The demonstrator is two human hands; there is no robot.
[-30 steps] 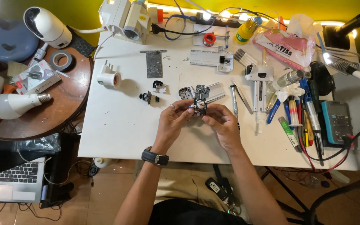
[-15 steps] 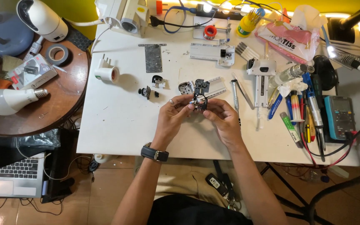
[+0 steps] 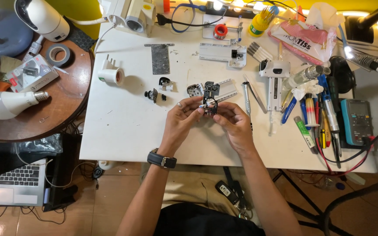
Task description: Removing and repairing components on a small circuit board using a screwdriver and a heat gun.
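Head view looks straight down on a white bench [image 3: 123,131] where both hands meet over its middle. The left hand [image 3: 181,119] and the right hand [image 3: 232,123] have their fingertips pinched on a small dark circuit board [image 3: 210,105], held just above the bench surface; fingers are curled close, not spread. Just beyond it lie a second small board [image 3: 211,88], a grey lens-like part [image 3: 194,90] and a ribbed white bracket [image 3: 226,89]. To the right lie tweezers [image 3: 254,94] and a slim screwdriver [image 3: 246,98], with a multimeter [image 3: 356,121] at the far right edge. By my judgement the work is at the fine handling stage on the board, so any further move calls for a steady pinch and small finger motions.
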